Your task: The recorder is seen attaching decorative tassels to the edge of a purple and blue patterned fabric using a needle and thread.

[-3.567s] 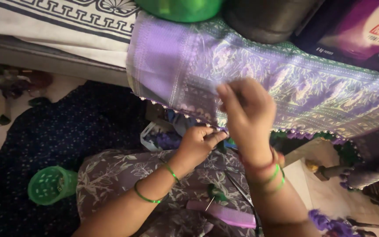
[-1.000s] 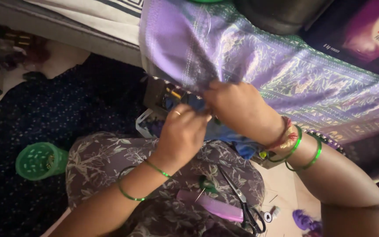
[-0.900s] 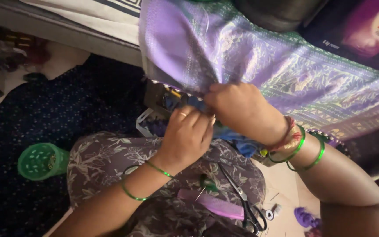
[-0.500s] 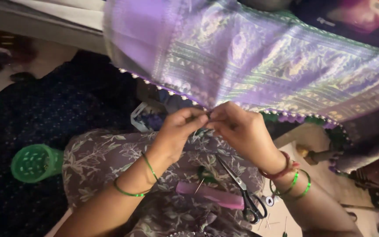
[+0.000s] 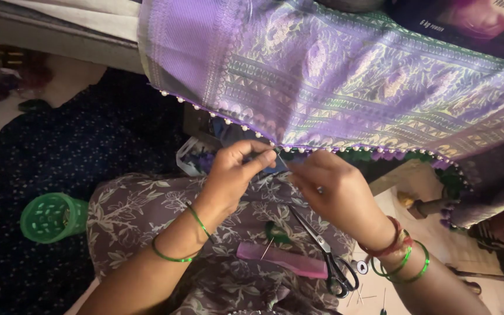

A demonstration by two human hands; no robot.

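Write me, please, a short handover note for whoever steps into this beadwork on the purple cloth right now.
Left hand and right hand: fingertips pinched together just under the purple cloth, at its beaded edge; whatever they pinch is too small to tell.
Scissors and pink comb lie on the lap; green container stands on the dark cloth.
Done: white beads run along the edge left of the hands.
Left: the edge to the right shows purple trim, no white beads.
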